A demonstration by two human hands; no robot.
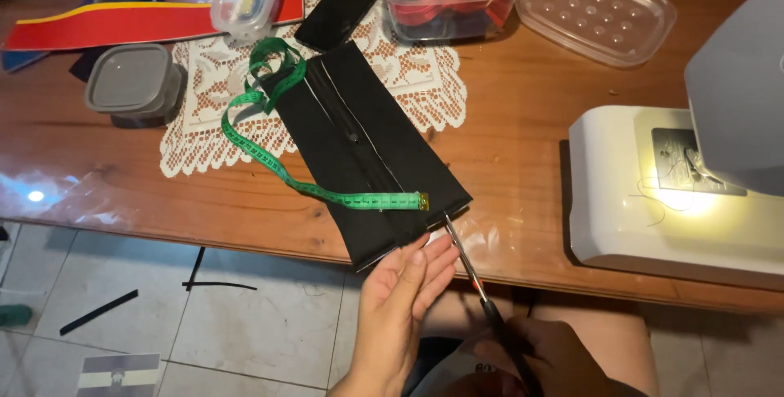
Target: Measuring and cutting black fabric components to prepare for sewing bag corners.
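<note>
The black fabric [363,148] with its zip lies across the near table [523,127] edge, a green tape [327,193] over it. The left hand [404,299] lies open and flat, fingers touching its near end, while the right hand [555,356] is closed around scissors [469,270] whose tip meets the near right corner. This looks like trimming; a clean cut calls for keeping the cloth taut.

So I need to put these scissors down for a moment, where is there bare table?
Bare wood lies between the black fabric piece and the white sewing machine, below the clear lid. Another patch sits left of the green tape measure, below the doily. The far edge is crowded with containers.
</note>
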